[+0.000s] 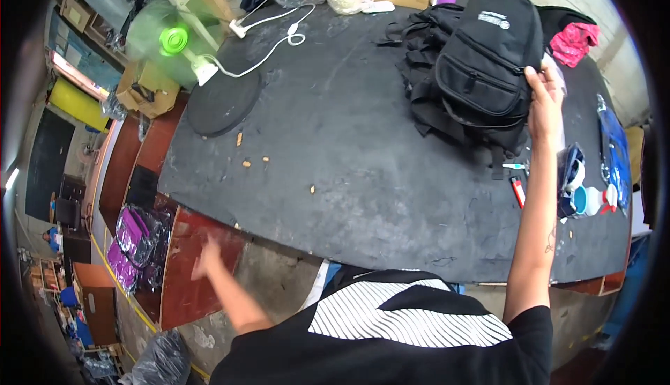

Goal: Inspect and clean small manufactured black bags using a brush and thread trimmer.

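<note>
Black fabric is forming the backpack (492, 43), which is lying on the far right part of the dark table (335, 154), its straps (421, 92) spreading toward the table's middle. Over the table's right half, the right hand (543, 102) is gripping the backpack's right side, thumb resting along the edge and the other fingers closing in beside it, partly out of sight. Past the table's near left edge, the left hand (207, 258) is hanging above a reddish-brown board (185, 291); it is blurring, so I cannot tell how far its fingers are opening or whether they are holding anything. By the table's far left corner, a green fan (174, 40) is blurring too. Toward the table's right edge, a spray bottle (593, 201) is resting; at its far right, pink cloth (575, 43) is lying.
</note>
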`<state>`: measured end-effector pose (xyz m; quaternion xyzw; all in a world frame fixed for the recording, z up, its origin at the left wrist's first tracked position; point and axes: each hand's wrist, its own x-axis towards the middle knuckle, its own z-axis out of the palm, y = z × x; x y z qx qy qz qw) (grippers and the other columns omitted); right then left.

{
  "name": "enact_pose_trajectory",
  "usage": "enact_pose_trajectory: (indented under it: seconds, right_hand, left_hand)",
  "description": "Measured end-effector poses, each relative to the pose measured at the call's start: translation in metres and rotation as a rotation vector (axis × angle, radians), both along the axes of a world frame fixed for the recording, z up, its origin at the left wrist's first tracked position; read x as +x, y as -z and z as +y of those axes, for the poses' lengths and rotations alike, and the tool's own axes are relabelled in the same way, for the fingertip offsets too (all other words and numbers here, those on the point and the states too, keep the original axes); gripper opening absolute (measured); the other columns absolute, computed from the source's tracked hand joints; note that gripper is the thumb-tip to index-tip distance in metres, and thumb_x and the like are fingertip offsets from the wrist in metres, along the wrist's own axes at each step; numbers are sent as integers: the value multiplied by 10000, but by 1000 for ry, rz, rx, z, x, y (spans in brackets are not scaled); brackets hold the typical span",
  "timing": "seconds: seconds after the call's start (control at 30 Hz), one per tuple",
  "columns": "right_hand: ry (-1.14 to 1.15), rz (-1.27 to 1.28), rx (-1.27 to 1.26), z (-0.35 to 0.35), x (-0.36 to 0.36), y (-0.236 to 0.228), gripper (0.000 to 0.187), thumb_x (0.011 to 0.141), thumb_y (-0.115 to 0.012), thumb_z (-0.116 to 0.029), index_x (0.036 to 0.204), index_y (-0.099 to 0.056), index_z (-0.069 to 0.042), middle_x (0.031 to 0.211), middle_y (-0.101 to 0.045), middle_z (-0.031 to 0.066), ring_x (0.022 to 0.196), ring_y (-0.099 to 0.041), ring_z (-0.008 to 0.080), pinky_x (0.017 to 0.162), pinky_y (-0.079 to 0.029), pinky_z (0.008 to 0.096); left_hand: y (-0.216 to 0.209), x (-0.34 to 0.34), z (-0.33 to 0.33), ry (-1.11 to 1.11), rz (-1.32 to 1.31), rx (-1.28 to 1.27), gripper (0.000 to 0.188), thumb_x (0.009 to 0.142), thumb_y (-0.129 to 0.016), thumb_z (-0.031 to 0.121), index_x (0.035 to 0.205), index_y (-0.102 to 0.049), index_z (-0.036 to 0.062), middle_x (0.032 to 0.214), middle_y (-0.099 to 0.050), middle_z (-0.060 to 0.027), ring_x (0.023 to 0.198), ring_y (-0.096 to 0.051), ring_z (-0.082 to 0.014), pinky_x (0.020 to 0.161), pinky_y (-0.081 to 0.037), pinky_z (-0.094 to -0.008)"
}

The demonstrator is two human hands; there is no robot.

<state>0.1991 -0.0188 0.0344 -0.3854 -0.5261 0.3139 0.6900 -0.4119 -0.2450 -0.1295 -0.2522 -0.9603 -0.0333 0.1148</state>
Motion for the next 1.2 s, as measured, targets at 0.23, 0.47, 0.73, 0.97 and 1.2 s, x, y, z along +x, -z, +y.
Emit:
enact_pose_trajectory:
  seconds: [0.23, 0.47, 0.73, 0.97, 1.2]
  right_hand:
    - [-186, 86, -62, -2, -16, -39, 313, 812, -612, -46, 1116, -561, 8, 1006, -635, 66, 907, -595, 118, 853, -448, 233]
    - [-83, -81, -100, 7, 10, -41, 383, 811, -617, -119, 1162, -546, 17, 1003, -627, 61, 890, -574, 113, 804, -452, 243]
    - [533, -893, -144, -31, -31, 60, 309, 702, -728, -214, 931, -620, -37, 920, -547, 126, 860, -517, 297, 811, -405, 385]
    - [643, -928, -255, -39, -57, 75, 161, 663, -699, -141, 658, -555, -69, 684, -530, 49, 714, -484, 250, 684, -356, 363]
    - [690, -939, -286, -46, -61, 75, 154, 664, -684, -163, 713, -585, -56, 768, -564, 92, 827, -481, 287, 752, -343, 401]
  left_hand:
    - [-30, -8, -23, 78, -327, 939, 323, 872, -562, 117, 1193, -545, 90, 948, -647, -131, 590, -619, -183, 433, -475, -286]
    - [-127, 265, 218, 1454, -1691, 746, 606, 866, -598, 377, 1320, -411, 22, 1219, -551, -128, 1089, -546, -227, 943, -421, -342]
    - [-88, 404, 256, 1032, -2191, 638, 690, 835, -621, 137, 1405, -246, 37, 1369, -389, -115, 1242, -390, -229, 1019, -330, -331]
    - [-81, 426, 240, 1192, -1839, 979, 671, 821, -559, -55, 1415, -257, 28, 1375, -389, -108, 1229, -393, -188, 1029, -310, -297]
    - [-86, 434, 226, 1176, -1789, 1144, 507, 935, -453, 58, 1402, -268, -6, 1419, -343, -112, 1269, -355, -184, 1056, -260, -292]
